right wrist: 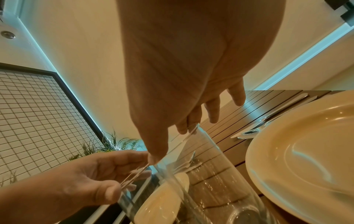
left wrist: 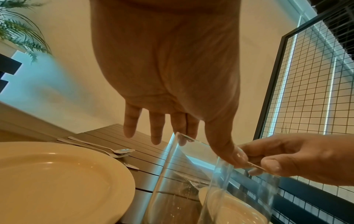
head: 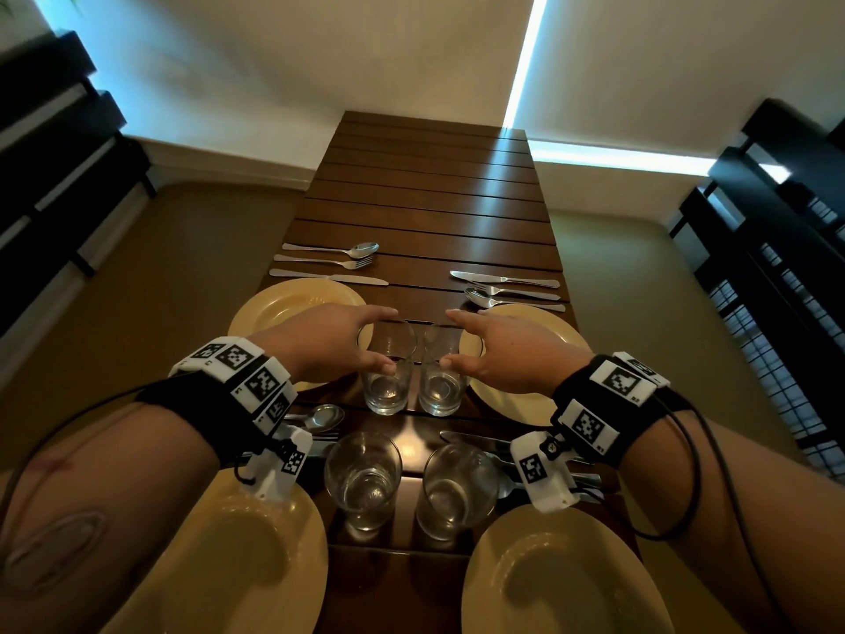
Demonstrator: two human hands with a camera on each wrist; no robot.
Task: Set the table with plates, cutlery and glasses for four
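Two clear glasses stand side by side mid-table between the far yellow plates. My left hand [head: 386,340] pinches the rim of the left glass [head: 386,391] from above, thumb on the near edge and fingers on the far edge. My right hand [head: 450,338] holds the right glass [head: 441,391] the same way. Both bases look level with the table. In the left wrist view the thumb sits on the glass [left wrist: 182,189] rim. The right wrist view shows the same grip on its glass [right wrist: 210,174].
The slatted wooden table [head: 425,199] carries yellow plates far left [head: 292,304], far right [head: 553,331], near left [head: 228,565] and near right [head: 562,583]. Cutlery [head: 329,263] lies beside each plate. Two more glasses [head: 363,478] stand near me. Dark shelving flanks both sides.
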